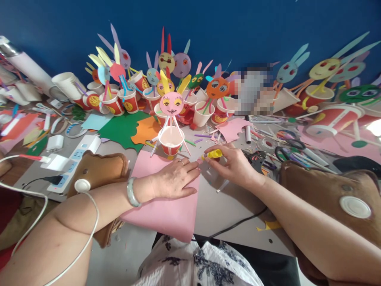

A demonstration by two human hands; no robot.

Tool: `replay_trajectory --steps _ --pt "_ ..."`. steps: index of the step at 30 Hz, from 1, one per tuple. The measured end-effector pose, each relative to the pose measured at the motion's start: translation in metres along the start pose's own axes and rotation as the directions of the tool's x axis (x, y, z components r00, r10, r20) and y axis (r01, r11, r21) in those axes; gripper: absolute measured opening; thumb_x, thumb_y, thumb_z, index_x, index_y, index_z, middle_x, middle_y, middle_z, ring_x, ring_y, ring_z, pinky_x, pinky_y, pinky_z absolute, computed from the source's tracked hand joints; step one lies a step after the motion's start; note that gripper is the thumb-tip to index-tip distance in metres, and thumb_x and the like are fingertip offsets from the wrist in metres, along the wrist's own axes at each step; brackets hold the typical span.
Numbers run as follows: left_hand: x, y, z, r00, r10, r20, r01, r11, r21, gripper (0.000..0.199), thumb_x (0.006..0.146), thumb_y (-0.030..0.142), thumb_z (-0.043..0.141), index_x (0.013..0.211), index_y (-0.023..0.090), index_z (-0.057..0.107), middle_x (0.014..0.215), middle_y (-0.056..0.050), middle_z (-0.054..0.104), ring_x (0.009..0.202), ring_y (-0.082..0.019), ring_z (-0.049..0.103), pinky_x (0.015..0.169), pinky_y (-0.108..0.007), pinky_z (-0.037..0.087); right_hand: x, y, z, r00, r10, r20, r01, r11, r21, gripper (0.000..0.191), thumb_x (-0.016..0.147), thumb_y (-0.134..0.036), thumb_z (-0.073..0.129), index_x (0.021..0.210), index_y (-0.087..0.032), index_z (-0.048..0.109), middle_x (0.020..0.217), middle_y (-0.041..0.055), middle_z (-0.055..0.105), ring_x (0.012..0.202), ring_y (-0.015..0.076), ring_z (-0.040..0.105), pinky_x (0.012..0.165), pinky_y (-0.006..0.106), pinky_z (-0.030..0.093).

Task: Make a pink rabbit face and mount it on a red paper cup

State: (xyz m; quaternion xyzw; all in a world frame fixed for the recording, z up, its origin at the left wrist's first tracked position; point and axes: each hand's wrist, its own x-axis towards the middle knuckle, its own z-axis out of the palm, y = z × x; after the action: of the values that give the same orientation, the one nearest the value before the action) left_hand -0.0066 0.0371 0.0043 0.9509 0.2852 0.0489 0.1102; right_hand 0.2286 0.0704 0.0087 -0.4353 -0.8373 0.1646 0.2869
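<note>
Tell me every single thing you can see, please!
Wall: one, blue, back
Table: one, grey, beneath
Cup characters: many, mixed colours, along the wall
Pink-faced character: one, pink, front middle
Bottle: one, pale, far left
Power strip: one, white, left
Brown pouches: two, brown, both sides
Green paper: one, green, behind left hand
Orange paper: one, orange, beside green
Pink sheet: one, pink, under left hand
Yellow tube: one, yellow, right hand
Small clutter: uncountable, mixed, right
Bracelet: one, pale green, left wrist
Hands: two, bare, left, right
</note>
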Motion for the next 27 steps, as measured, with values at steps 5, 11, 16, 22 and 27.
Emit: replay_trajectory --steps 5,11,16,22,27 --pt "0.001 0.000 -0.001 1.000 0.004 0.000 -0.004 1.000 -0.003 0.038 0.095 0.040 0.063 0.121 0.012 0.060 0.144 -0.018 0.056 0.112 -0.031 0.057 0.098 -0.045 0.045 -0.001 0.011 0.014 0.983 -0.181 0.023 0.181 0.983 -0.031 0.016 0.097 -0.034 0.058 0.099 -0.022 0.068 0.089 0.0052 0.079 0.077 0.0227 0.069 0.085 0.040 0.047" --pt "0.000 0.000 0.001 1.000 0.003 -0.006 -0.003 1.000 0.006 0.041 0.095 0.042 0.063 0.123 0.012 0.061 0.149 -0.018 0.053 0.116 -0.033 0.056 0.099 -0.048 0.046 0.000 0.014 0.013 0.973 -0.227 0.048 0.231 0.969 -0.088 0.016 0.099 -0.033 0.057 0.103 -0.022 0.068 0.093 0.0067 0.079 0.082 0.0234 0.071 0.087 0.041 0.046" --pt "0.000 0.000 -0.001 1.000 -0.008 0.028 0.008 1.000 0.020 0.040 0.096 0.042 0.062 0.123 0.012 0.061 0.152 -0.017 0.052 0.119 -0.033 0.056 0.101 -0.048 0.046 0.002 0.010 0.000 0.988 -0.147 -0.051 0.146 0.989 -0.013 0.013 0.096 -0.031 0.061 0.103 -0.023 0.069 0.099 0.0059 0.080 0.090 0.0247 0.074 0.090 0.040 0.049" --pt "0.000 -0.001 0.000 1.000 0.007 0.001 -0.007 1.000 0.022 0.038 0.095 0.043 0.062 0.119 0.013 0.062 0.151 -0.016 0.053 0.114 -0.031 0.057 0.100 -0.046 0.045 0.004 0.010 -0.006 0.985 -0.157 0.066 0.152 0.985 0.075 0.014 0.094 -0.032 0.062 0.099 -0.023 0.071 0.093 0.0055 0.080 0.085 0.0230 0.074 0.085 0.039 0.052" --pt "0.000 -0.002 0.002 1.000 0.012 -0.005 -0.012 1.000 0.024 0.037 0.095 0.042 0.062 0.118 0.013 0.062 0.151 -0.017 0.052 0.113 -0.032 0.057 0.099 -0.046 0.046 0.006 0.014 -0.004 0.964 -0.216 0.154 0.205 0.975 0.088 0.018 0.098 -0.032 0.057 0.105 -0.021 0.069 0.099 0.0081 0.080 0.091 0.0239 0.073 0.090 0.041 0.051"
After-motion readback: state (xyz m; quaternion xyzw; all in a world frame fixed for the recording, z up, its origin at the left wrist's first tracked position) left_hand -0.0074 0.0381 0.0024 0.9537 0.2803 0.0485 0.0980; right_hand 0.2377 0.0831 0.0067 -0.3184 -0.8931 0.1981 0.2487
